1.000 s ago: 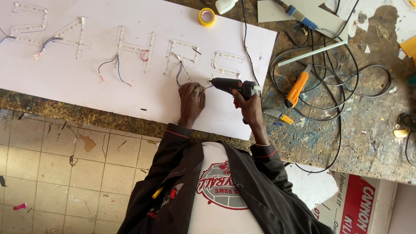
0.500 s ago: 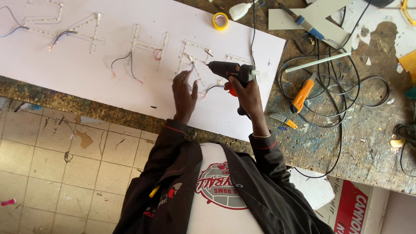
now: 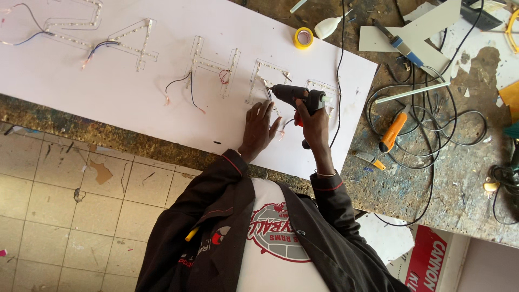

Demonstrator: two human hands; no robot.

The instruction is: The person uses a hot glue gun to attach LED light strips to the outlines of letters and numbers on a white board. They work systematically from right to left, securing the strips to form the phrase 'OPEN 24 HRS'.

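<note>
Here we go, the black glue gun [image 3: 294, 95] has come up off the bare stretch of the white board [image 3: 135, 103] and its nozzle now points left, right into the clear letter shape [image 3: 259, 75] a little right of the frame's centre. A second ago that nozzle sat lower, short of the letter, down towards the board's near edge. The right hand [image 3: 312, 121] is wrapped tight round the gun's grip, fingers closed on the handle, wrist cocked upward in the picture. The left hand [image 3: 258, 130] has travelled along with it: it holds nothing, fingers spread and lying flat on the board, their tips reaching the lower edge of that same letter and the thin wires [image 3: 281, 127] trailing from it. So the gun is on the piece now rather than approaching it, with the free hand steadying right beside the nozzle. The gun's black cable [image 3: 339, 70] runs up and off the top of the frame. Untouched further out are a yellow tape roll [image 3: 303, 38] at the upper middle and an orange-handled tool [image 3: 393, 130] on the scarred workbench [image 3: 432, 184], right of the board.
</note>
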